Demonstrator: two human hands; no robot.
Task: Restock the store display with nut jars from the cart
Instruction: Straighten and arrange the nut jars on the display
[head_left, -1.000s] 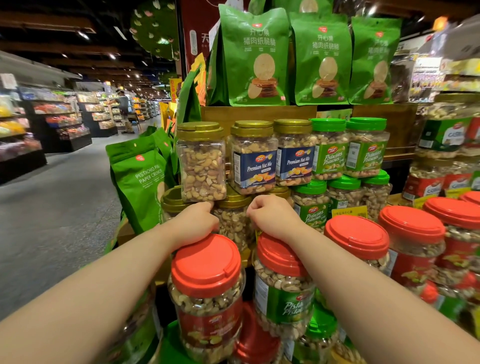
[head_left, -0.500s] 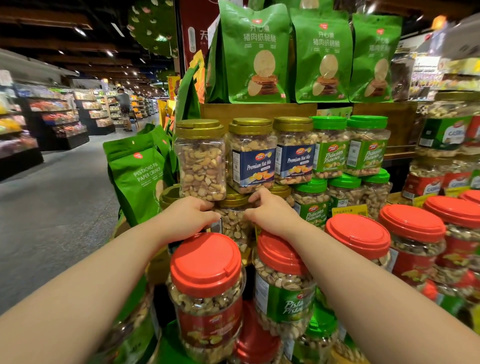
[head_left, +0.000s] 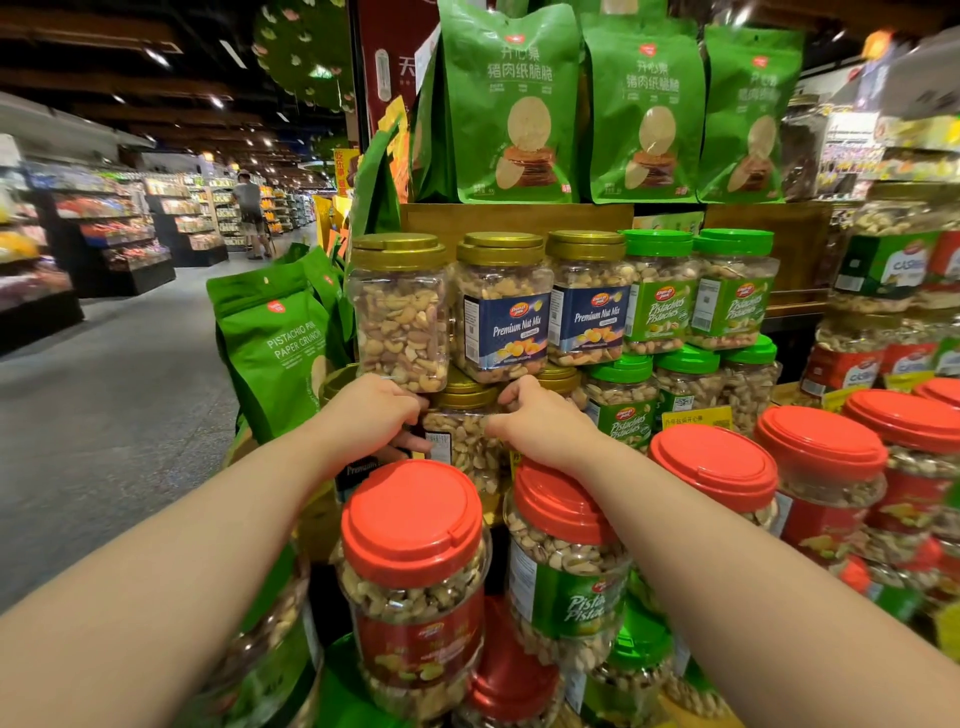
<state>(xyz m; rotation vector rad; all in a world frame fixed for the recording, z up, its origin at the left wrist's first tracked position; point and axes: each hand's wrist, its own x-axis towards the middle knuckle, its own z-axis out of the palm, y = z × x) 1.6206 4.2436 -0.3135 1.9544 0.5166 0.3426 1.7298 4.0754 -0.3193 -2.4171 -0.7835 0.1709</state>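
The left hand (head_left: 371, 415) and right hand (head_left: 540, 418) both hold a gold-lid jar (head_left: 462, 431), setting it in the row just under the blue-label jars (head_left: 511, 322). The display looks mostly full. Red-lid jars (head_left: 413, 525) below still wait.

Green snack bags (head_left: 511, 104) above, distant shopper (head_left: 249, 210), aisle shelves (head_left: 114, 244), grey floor (head_left: 104, 415)

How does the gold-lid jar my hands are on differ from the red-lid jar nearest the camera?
The gold-lid jar sits back in the display's lower row, under other jars, gripped by the left hand and right hand. The red-lid jar stands nearer, untouched, with a red label. Both are clear and upright, holding nuts.
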